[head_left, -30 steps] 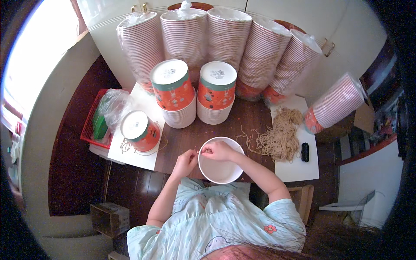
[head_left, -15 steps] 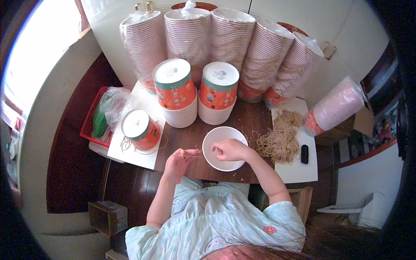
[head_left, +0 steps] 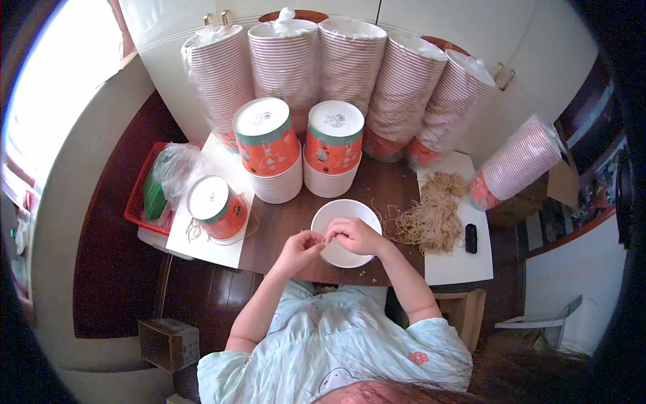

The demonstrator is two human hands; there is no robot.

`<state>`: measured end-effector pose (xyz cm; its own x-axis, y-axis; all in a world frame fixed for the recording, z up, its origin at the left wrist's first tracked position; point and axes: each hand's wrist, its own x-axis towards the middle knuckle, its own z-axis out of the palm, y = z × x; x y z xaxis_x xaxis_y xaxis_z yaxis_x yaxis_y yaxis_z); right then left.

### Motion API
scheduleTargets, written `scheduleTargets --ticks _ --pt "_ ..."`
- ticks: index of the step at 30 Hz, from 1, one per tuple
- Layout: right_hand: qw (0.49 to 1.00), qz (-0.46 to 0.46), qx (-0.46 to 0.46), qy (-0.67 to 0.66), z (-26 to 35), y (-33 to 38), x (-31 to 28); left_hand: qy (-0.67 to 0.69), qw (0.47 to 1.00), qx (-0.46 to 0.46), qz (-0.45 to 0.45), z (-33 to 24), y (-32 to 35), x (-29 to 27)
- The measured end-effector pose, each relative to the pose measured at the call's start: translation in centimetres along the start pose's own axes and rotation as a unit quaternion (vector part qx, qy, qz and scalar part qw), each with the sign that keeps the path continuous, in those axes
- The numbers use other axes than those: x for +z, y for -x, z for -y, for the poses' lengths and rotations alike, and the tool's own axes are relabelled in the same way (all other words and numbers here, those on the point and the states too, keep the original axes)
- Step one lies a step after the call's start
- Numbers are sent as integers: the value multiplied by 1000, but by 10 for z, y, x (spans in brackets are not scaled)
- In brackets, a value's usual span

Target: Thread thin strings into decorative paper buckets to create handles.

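Has an orange bucket (head_left: 219, 209) near the left edge of the counter (head_left: 272, 222), then two upturned stacks (head_left: 333, 145) farther back. Holds left hand (head_left: 301, 252) and right hand (head_left: 354, 236) together, nearly touching, over an open white bucket (head_left: 348, 209) by the front edge; cannot tell if pinching anything. Has tangled twine (head_left: 434, 217), then a black object (head_left: 471, 238) near the right edge.

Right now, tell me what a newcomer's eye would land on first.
Probably the five tall plastic-wrapped cup stacks along the back of the table. Two shorter upside-down stacks stand just in front. Near the front edge, the left hand and right hand are close together at an open white cup, left of the tangled tan string.
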<state>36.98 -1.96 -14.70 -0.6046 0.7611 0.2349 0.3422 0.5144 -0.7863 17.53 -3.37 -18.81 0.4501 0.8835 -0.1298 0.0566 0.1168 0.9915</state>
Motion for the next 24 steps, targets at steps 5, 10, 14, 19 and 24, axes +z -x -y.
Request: scheduleTargets --ticks 5,10,14,19,24 --pt "995 -38 22 84 5 1 11 51 999 2 4 1 0 -3" --pt "996 -19 27 79 -1 1 18 94 995 12 15 -1 0 -5" --pt "993 -54 39 96 -2 1 20 125 992 20 7 -2 2 -7" --pt "988 -87 -5 129 9 7 26 117 993 -9 -28 6 1 -14" --pt "969 -24 -84 229 12 10 40 101 995 2 -23 12 -2 -18"
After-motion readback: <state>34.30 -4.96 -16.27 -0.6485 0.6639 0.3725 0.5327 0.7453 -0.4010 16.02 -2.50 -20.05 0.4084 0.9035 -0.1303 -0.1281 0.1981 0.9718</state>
